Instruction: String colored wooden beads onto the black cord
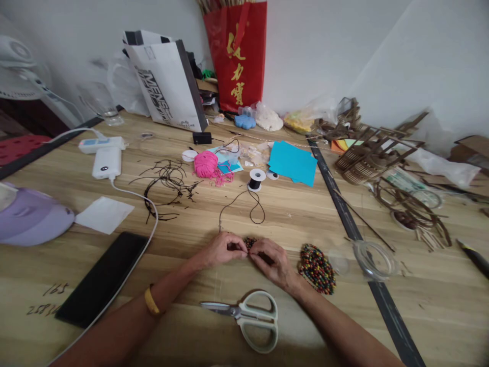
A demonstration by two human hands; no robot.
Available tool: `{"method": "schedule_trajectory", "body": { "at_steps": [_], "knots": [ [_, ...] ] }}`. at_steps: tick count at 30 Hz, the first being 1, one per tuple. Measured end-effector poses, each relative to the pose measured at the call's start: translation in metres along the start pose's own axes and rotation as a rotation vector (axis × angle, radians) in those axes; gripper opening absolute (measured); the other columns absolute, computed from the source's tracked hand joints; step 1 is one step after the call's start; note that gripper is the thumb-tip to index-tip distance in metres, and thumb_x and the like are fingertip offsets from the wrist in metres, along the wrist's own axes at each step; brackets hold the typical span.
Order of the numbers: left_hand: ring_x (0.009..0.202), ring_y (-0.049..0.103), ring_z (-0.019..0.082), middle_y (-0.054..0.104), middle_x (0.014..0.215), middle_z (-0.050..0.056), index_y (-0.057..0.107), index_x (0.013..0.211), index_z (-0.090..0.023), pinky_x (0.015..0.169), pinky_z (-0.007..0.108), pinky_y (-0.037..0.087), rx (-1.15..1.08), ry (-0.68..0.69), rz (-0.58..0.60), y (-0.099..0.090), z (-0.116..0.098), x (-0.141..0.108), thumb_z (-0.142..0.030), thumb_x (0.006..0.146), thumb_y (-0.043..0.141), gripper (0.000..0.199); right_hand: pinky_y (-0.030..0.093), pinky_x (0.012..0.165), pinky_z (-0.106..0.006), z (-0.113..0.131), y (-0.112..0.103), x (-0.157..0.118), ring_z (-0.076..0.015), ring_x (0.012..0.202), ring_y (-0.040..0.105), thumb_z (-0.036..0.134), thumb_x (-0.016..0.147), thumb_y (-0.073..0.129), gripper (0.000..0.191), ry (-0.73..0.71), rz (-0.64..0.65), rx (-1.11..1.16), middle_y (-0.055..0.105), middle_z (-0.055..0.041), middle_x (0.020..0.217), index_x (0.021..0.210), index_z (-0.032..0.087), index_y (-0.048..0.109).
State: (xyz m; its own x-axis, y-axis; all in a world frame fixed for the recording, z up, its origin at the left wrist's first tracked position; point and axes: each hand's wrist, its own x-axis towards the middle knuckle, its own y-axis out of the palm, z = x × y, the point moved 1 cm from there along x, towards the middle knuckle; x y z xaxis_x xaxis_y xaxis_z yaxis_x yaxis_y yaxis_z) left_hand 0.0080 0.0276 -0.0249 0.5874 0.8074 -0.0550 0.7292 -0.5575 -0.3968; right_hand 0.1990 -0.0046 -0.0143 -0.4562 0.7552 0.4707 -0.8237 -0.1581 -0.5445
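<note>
My left hand [228,248] and my right hand [273,261] meet at the fingertips, both pinched together. Between and just behind them shows a small bunch of coloured beads on a string [250,242]; the exact spot they grip is mostly hidden by the fingers. A thin black cord [234,201] loops from a white spool [255,179] down to behind my left hand. To the right of my right hand lies a heap of multicoloured bead strings [316,269]. White-handled scissors [257,318] rest in front of my hands, blades pointing left.
Black cord scraps [168,186], a pink yarn ball [206,164] and blue sheets [293,163] lie farther back. At left are a dark phone-like slab [101,279], a power bank [107,163] and its white cable [156,214]. A clear tape-like ring [374,260] and woven basket [353,165] stand right.
</note>
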Motion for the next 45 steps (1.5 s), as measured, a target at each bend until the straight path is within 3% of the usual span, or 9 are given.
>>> {"method": "schedule_trajectory", "body": {
  "at_steps": [37,45],
  "knots": [
    [0.066,0.059,0.013,0.071,0.072,0.003,0.072,0.077,-0.013,0.063,0.020,0.045,-0.029,0.021,0.023,-0.002,-0.003,0.001,-0.022,0.073,0.065,0.012,0.051,0.068,-0.026,-0.001,0.002,0.000,-0.0158,0.073,0.063,0.020,0.089,0.054,0.007,0.008,0.005,0.023,0.066,-0.0067,0.079,0.086,0.018,0.061],
    [0.063,0.057,0.012,0.068,0.070,0.003,0.070,0.075,-0.012,0.059,0.020,0.043,-0.076,-0.039,0.027,-0.002,-0.009,0.001,-0.021,0.071,0.064,0.011,0.051,0.069,-0.026,0.000,0.001,0.001,-0.0157,0.074,0.063,0.021,0.089,0.053,0.009,-0.014,-0.015,0.044,0.066,-0.0068,0.079,0.086,0.017,0.060]
  ]
}}
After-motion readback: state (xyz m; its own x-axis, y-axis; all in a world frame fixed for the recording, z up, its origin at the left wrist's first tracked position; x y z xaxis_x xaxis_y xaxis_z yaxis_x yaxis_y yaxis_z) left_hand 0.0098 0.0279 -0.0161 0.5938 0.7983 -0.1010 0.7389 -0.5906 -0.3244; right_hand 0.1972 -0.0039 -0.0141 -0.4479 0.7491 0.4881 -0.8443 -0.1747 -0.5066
